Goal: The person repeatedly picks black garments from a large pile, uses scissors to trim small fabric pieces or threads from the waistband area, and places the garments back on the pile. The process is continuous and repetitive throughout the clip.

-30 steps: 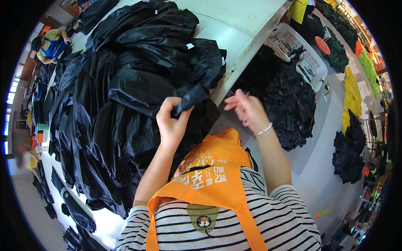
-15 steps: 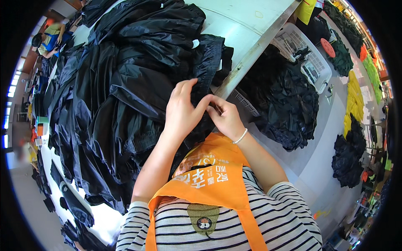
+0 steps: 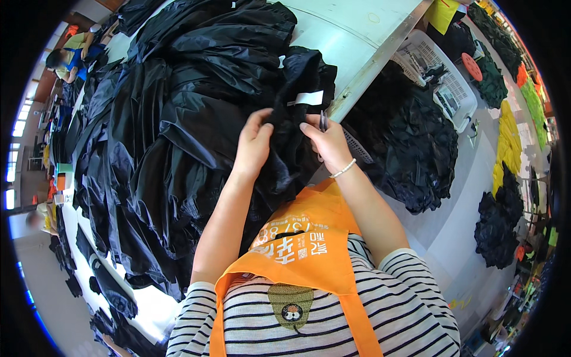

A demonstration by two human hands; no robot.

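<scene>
My left hand (image 3: 254, 143) is closed on a black garment (image 3: 286, 131), thumb on top of the cloth. Pinched between thumb and fingers of my right hand (image 3: 328, 144) is another part of the same garment. That hand also holds small thread snips (image 3: 323, 121), whose dark metal blades point away from me beside the index finger. A white label (image 3: 307, 98) lies on the garment just beyond both hands. To the left and far side spreads a large heap of shiny black garments (image 3: 178, 119) on the table.
The pale table's edge (image 3: 380, 56) runs along the right. Beyond it are a white plastic basket (image 3: 455, 98) and a heap of black cloth (image 3: 419, 154). Yellow cloth (image 3: 505, 140) lies farther right. Another person (image 3: 74, 56) works at the far left.
My hands, close together before, have moved apart. The garment's top is turned so the white label shows, and the snips have come into sight in my right hand.
</scene>
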